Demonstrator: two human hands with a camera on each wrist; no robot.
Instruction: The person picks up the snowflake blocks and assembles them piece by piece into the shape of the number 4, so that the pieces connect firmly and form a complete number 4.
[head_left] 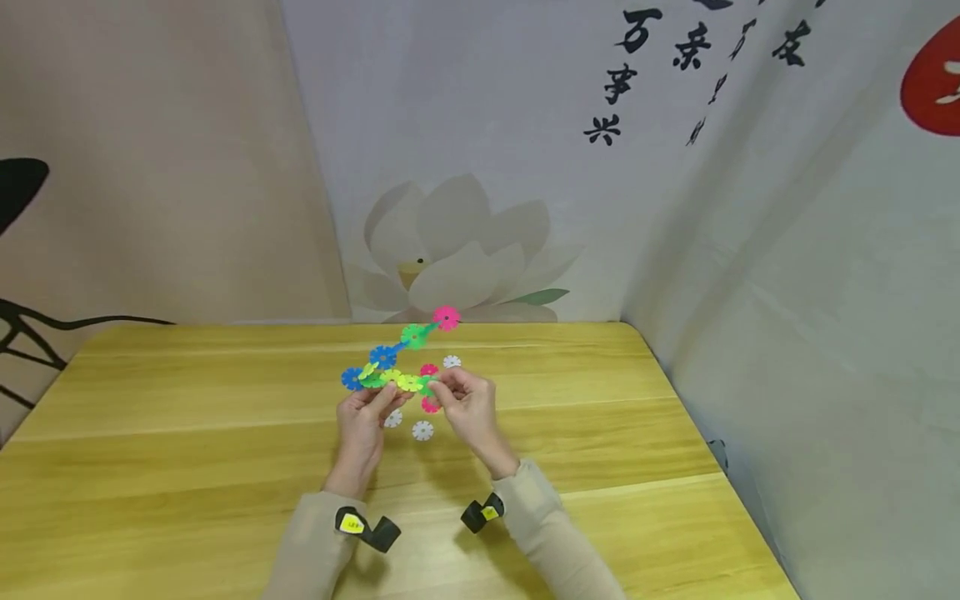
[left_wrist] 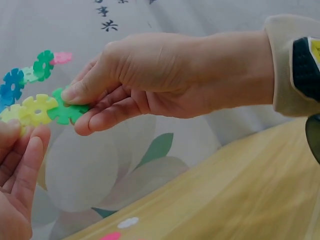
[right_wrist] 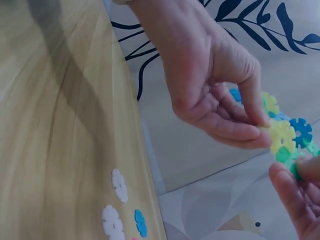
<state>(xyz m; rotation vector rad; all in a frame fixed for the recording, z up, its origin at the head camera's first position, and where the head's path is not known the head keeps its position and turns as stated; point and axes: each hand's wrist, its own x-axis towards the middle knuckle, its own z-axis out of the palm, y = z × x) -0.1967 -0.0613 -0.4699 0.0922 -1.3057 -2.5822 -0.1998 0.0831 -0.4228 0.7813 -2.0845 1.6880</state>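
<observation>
Here, my left fingers (head_left: pixel 385 398) pinch a yellow disc (head_left: pixel 392 376), apparently steadying the chain (head_left: pixel 383 357); my right fingers (left_wrist: pixel 80 94) grip a green disc (left_wrist: pixel 64 117).

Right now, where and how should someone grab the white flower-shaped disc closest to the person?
Probably pinch the nearest white disc by its notched rim, coming from above on the person's side. It lies flat and looks thin, so the edge seems the best hold; another white disc sits to its left and a pink disc just beyond, leaving the near edge clearer.
</observation>
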